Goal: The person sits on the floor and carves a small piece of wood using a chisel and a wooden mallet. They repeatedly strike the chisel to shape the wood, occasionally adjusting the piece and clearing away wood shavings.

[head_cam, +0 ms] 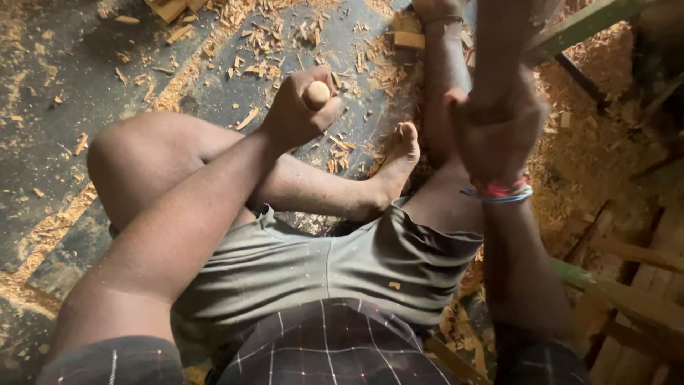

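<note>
My left hand point(296, 110) is closed around a round wooden handle point(318, 93), whose pale end sticks out of the fist above my bent left knee. My right hand point(495, 132), with red and blue bands at the wrist, grips a dark upright piece of wood point(502, 43) that rises out of the top of the view. The tool's working end is hidden by my fist. I sit on the floor with my bare foot point(399, 160) tucked between the two hands.
Wood chips and sawdust point(285, 36) cover the dark floor ahead. A heap of sawdust point(598, 142) and wooden slats point(634, 299) lie to the right. A small wooden block point(408, 39) rests near the top.
</note>
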